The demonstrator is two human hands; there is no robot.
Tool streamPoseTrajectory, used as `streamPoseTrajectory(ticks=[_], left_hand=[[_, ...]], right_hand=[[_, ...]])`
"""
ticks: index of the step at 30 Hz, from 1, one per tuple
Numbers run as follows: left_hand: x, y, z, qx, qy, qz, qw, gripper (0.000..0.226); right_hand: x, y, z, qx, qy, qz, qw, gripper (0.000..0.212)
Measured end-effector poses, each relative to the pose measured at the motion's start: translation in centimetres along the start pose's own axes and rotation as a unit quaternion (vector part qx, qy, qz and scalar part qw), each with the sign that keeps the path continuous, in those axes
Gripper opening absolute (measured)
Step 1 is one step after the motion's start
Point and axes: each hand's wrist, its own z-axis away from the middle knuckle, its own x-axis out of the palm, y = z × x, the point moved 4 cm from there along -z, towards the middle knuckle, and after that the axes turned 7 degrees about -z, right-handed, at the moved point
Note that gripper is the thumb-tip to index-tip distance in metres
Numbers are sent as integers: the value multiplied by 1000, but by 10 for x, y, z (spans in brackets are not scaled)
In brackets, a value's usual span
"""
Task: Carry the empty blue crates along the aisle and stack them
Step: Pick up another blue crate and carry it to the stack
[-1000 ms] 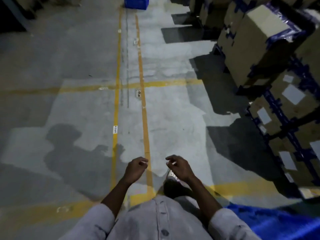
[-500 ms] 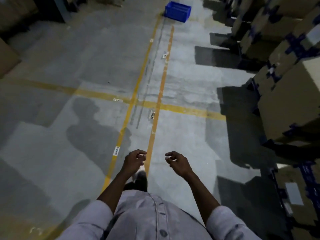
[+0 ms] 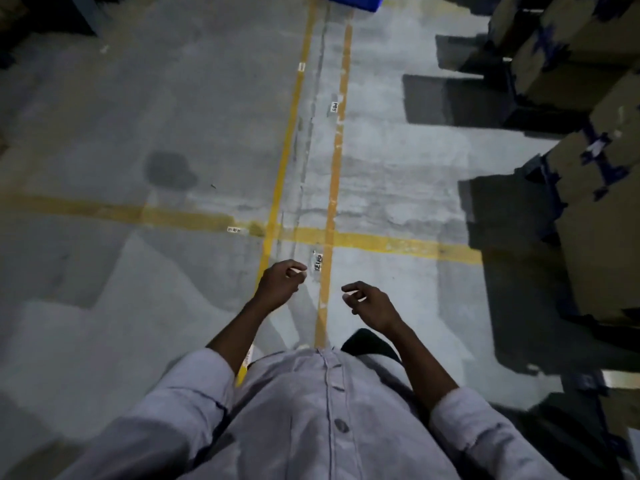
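Going from left to right, my shadow (image 3: 169, 169) now lies farther up the floor (image 3: 104, 306) on the left than it did a second ago. In the middle, the yellow cross line (image 3: 381, 242), which was well ahead of me, now sits just beyond my hands, with the floor label (image 3: 318, 263) between them. The two long yellow lines (image 3: 284, 157) still run away up the aisle. At their far end is the blue crate (image 3: 353, 1), cut off by the top edge of the view, so I see only its near wall. On the right, the stacked cardboard boxes (image 3: 588, 168) have slid closer and fill more of that side, and the blue shape that lay by my near right side is gone from view.

I take this to mean I am walking empty-handed along the aisle toward that crate, with a good stretch of floor still to cover. Nothing is picked up or stacked yet.

My left hand (image 3: 278, 284) hangs out in front over the left yellow line, its grip loose, with fingers curled lightly toward the thumb and nothing in it. My right hand (image 3: 372, 304) is just right of the other line, a little nearer to me. Its fingers are likewise slack and half-curled, and it holds and touches nothing.
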Motion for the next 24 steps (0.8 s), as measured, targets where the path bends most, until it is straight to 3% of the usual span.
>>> streamPoseTrajectory(ticks=[5, 7, 10, 14, 17, 21, 24], left_hand=[[-6, 19, -95, -37, -26, 12, 999, 16], [-13, 27, -137, -43, -30, 12, 999, 16], [-33, 49, -216, -56, -22, 13, 998, 15], [-70, 92, -313, -107, 15, 58, 992, 14], [-93, 131, -375, -111, 40, 102, 988, 21], [-122, 167, -455, -122, 76, 148, 978, 13], [-145, 183, -533, -124, 80, 157, 976, 15]], right_hand=[[-35, -18, -117, 28, 2, 6, 1000, 13], [-47, -24, -170, 34, 3, -3, 999, 22], [-67, -45, -258, 52, -50, -23, 997, 26], [-130, -116, -370, 65, -63, -15, 996, 8], [-179, -173, -445, 33, -7, -3, 999, 41], [-209, -243, -530, 13, -8, -20, 1000, 19], [-216, -280, -598, 10, -40, -35, 999, 18]])
